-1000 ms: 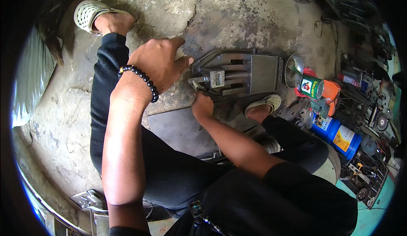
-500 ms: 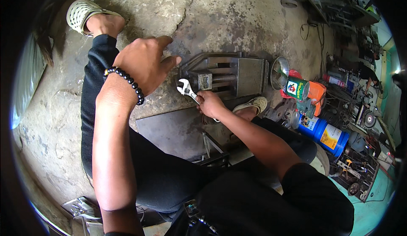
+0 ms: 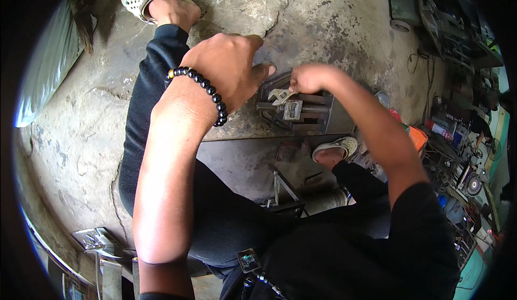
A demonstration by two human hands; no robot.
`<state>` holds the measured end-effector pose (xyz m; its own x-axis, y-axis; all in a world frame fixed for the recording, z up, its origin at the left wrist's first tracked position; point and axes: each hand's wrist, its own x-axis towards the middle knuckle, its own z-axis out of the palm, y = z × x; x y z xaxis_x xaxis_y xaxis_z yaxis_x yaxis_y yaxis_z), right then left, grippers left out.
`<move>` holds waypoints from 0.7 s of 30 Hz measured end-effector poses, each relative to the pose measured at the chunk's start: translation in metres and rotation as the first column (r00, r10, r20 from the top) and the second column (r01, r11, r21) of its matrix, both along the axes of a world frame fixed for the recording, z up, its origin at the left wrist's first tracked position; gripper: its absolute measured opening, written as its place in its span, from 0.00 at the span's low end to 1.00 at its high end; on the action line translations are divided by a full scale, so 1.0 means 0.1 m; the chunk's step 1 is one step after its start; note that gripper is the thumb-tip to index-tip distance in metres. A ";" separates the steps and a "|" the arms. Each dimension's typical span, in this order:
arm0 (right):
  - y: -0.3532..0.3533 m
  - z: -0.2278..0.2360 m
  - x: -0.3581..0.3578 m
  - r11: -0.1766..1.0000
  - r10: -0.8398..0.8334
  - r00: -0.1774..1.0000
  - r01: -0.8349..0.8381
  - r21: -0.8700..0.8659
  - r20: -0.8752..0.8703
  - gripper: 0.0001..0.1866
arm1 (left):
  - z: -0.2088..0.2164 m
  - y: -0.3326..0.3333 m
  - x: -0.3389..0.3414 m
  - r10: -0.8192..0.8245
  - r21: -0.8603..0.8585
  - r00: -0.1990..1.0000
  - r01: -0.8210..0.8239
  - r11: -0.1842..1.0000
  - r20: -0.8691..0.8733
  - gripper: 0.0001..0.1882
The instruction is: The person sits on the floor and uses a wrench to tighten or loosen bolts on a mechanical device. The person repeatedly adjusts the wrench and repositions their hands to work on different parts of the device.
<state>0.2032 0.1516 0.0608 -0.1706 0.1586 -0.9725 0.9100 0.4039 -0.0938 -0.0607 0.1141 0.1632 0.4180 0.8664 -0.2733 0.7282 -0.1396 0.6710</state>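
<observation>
My right hand (image 3: 313, 79) is closed round the handle of a silver adjustable wrench (image 3: 279, 96). The wrench's jaw end is at a protruding spindle end of a grey metal vise (image 3: 321, 118) lying on the floor; I cannot tell whether the jaws grip it. My right hand and forearm cover part of the vise. My left hand (image 3: 229, 68), with a black bead bracelet (image 3: 207, 87) at the wrist, is raised left of the vise. Its index finger and thumb are apart with nothing between them; the other fingers are partly hidden.
A flat metal plate (image 3: 237, 165) lies nearer me, with a dark metal frame (image 3: 285, 192) over it. My clog-shod feet flank the vise. Tools and containers, an orange object (image 3: 417, 137) among them, crowd the right side. A small tray (image 3: 98, 242) stands lower left.
My right hand has carried the wrench from the vise's near side over to its far side, with the forearm now reaching across. The whole view has shifted; my left hand keeps its pose.
</observation>
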 end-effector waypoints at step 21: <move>0.28 -1.50 -1.13 0.812 0.338 0.916 -0.167 -0.559 0.217 0.12 | 0.04 0.10 -0.17 0.136 -0.030 0.986 -0.133 0.991 0.092 0.19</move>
<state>0.0901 0.1798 -0.0895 0.1721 -0.3917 -0.9038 0.8002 0.5907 -0.1037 -0.0777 0.1243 0.1671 0.3230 0.9102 -0.2594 0.6727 -0.0280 0.7394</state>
